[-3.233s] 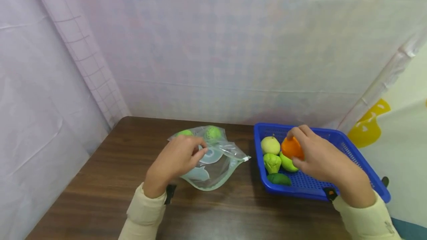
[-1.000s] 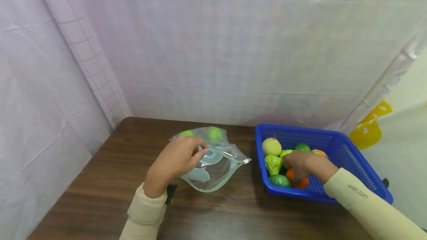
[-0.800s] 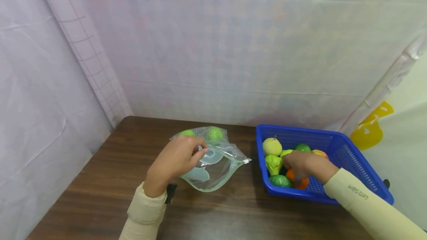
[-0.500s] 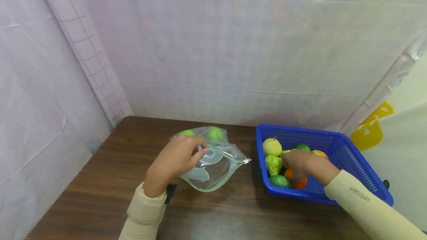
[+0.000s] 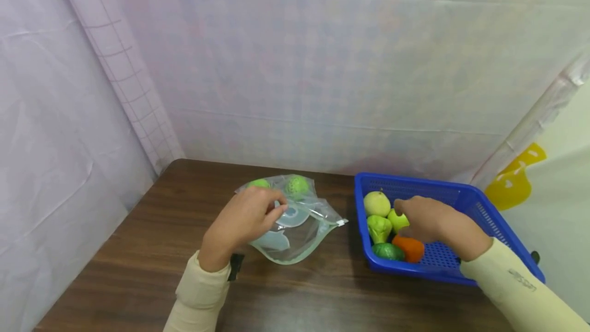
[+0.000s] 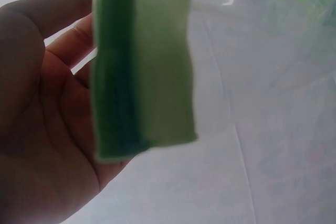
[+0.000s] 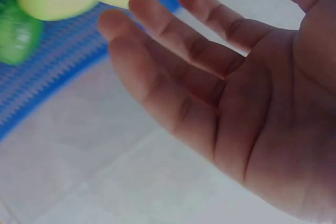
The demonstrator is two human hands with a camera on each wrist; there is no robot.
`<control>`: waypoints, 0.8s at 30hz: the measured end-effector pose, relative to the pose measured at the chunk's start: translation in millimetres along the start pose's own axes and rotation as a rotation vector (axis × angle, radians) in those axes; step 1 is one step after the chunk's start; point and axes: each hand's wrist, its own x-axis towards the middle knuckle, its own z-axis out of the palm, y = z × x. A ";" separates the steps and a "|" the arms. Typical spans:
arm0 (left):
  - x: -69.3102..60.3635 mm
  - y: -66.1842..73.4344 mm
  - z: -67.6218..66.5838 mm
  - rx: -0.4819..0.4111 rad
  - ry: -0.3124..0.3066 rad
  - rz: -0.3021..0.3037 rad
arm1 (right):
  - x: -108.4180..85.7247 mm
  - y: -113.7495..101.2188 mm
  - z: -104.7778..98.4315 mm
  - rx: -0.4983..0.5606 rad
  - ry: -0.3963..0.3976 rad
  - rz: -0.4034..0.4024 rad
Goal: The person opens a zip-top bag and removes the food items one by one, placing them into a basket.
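Observation:
My left hand (image 5: 249, 214) pinches the rim of a clear zip bag (image 5: 299, 242) that lies on the table. In the left wrist view the bag's green zip edge (image 6: 142, 77) stands between the thumb and fingers. Two green balls (image 5: 297, 185) sit in the far end of the bag. My right hand (image 5: 438, 222) is over the blue basket (image 5: 412, 269), its fingers loosely bent and holding nothing. Below it lie an orange pepper-like piece (image 5: 408, 248), a dark green piece (image 5: 388, 251), a light green leafy vegetable (image 5: 379, 228), a pale round fruit (image 5: 377, 203) and a yellow-green piece (image 5: 398, 220).
The dark wooden table (image 5: 304, 301) ends at a pale cloth wall (image 5: 299, 76) behind. A white sheet (image 5: 60, 132) hangs on the left. The bag's white slider (image 5: 340, 223) lies near the basket's left side. My forearm covers part of the basket's right half.
The orange piece, held in my right hand 3.2 seconds ago, now lies low in the basket. My right hand has since risen off the pieces. My left hand stays in place.

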 end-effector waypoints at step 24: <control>2.4 3.4 -2.2 0.002 0.064 0.009 | -100.2 -125.8 -30.6 0.273 0.726 -0.309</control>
